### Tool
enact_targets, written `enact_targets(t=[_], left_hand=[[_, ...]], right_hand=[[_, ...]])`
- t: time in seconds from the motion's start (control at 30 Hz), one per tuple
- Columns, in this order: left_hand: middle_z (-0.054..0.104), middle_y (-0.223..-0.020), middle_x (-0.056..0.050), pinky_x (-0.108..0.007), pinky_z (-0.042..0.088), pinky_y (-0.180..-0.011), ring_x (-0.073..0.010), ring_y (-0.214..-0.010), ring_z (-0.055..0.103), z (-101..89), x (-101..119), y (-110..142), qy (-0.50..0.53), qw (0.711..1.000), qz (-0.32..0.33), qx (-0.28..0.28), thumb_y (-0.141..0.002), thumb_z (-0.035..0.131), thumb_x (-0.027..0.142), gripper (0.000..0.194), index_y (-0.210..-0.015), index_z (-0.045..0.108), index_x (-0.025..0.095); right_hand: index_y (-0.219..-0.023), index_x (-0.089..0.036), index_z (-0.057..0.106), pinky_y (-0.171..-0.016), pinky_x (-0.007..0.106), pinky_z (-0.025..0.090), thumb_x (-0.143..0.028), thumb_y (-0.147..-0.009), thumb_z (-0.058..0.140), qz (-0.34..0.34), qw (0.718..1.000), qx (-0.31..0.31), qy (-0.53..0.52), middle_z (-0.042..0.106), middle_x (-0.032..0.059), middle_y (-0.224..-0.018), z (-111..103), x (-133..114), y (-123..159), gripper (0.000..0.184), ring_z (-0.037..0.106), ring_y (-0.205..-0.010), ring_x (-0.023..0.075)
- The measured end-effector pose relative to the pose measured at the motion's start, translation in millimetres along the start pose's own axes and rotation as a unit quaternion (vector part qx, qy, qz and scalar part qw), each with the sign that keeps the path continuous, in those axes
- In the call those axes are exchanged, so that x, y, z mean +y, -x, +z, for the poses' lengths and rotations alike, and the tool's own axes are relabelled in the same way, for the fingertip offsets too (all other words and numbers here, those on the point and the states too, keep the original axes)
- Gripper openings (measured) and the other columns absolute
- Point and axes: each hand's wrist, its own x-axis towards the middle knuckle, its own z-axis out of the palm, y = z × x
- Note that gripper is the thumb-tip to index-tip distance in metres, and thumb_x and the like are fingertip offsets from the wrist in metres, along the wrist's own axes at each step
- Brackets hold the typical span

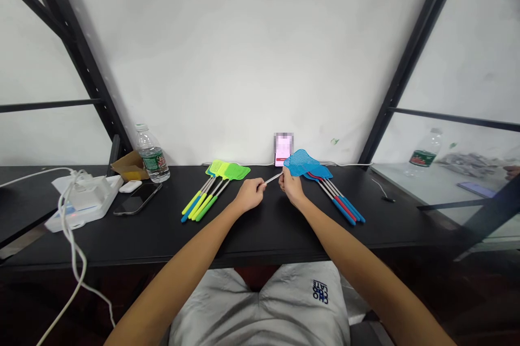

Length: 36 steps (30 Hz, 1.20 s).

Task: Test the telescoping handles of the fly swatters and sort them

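My left hand (pixel 249 196) and my right hand (pixel 291 186) both grip a blue fly swatter (pixel 300 163) above the black table (pixel 122 237). Its thin metal shaft spans the short gap between my hands, and its mesh head sticks up past my right hand. My left hand hides the shaft's far end. To the left of my hands lie several yellow-green fly swatters (pixel 227 171), their heads together. To the right lie several blue fly swatters (pixel 341 202), with a red-handled one among them.
A blurred upright phone (pixel 283 150) leans against the wall behind the swatters. Further left stand a water bottle (pixel 152 155), a cardboard box (pixel 130 166), a black smartphone (pixel 137 198) and a white device (pixel 87 200) with tangled white cables. Black metal frame posts rise on both sides.
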Motion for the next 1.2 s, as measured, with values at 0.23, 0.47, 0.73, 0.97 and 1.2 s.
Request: enact_targets(t=[0.23,0.47,0.73,0.97,1.2], left_hand=[[0.064,-0.069,-0.001,-0.025,0.038,-0.064,-0.0145,-0.066,0.056,2.1,-2.3,0.1,0.012,1.000,-0.004,0.004,-0.089,0.045,0.025,0.023,-0.075,0.063,0.019],[0.065,-0.075,-0.004,-0.027,0.037,-0.067,-0.0163,-0.070,0.057,6.1,1.8,-0.3,-0.025,0.999,0.030,0.030,-0.093,0.043,0.029,0.026,-0.078,0.061,0.019],[0.065,-0.076,-0.004,-0.027,0.035,-0.063,-0.0167,-0.069,0.056,7.0,-0.7,0.9,-0.044,0.998,0.038,0.031,-0.095,0.042,0.031,0.027,-0.079,0.061,0.019],[0.067,-0.078,-0.004,-0.027,0.035,-0.064,-0.0170,-0.070,0.058,7.2,-2.0,-0.4,-0.042,0.998,0.039,0.029,-0.095,0.043,0.034,0.028,-0.081,0.062,0.019],[0.069,-0.082,-0.005,-0.028,0.039,-0.069,-0.0183,-0.076,0.061,7.9,-2.6,-1.3,-0.029,0.998,0.041,0.036,-0.094,0.046,0.034,0.025,-0.087,0.066,0.019]], right_hand=[[-0.052,-0.022,0.039,-0.039,0.023,0.027,-0.050,-0.091,0.044,-0.053,0.997,-0.011,0.048,0.037,-0.0032,-0.042,-4.4,8.3,-6.1,0.049,0.034,-0.037,0.0087],[-0.060,-0.019,0.052,-0.047,0.024,0.034,-0.060,-0.086,0.047,-0.097,0.979,-0.073,0.162,0.048,-0.0011,-0.046,-3.2,17.8,-7.6,0.049,0.046,-0.045,0.0119],[-0.060,-0.019,0.052,-0.048,0.024,0.034,-0.061,-0.086,0.047,-0.101,0.977,-0.087,0.168,0.047,-0.0010,-0.046,-4.4,21.3,-10.1,0.050,0.046,-0.045,0.0120],[-0.060,-0.020,0.051,-0.040,0.023,0.028,-0.058,-0.081,0.056,-0.054,0.987,-0.103,0.109,0.042,-0.0032,-0.043,-5.1,16.9,-10.9,0.045,0.038,-0.039,0.0095],[-0.060,-0.019,0.046,-0.036,0.020,0.018,-0.049,-0.080,0.062,0.008,0.998,-0.056,0.029,0.037,-0.0059,-0.043,-15.1,5.1,-16.3,0.039,0.028,-0.035,0.0056]])
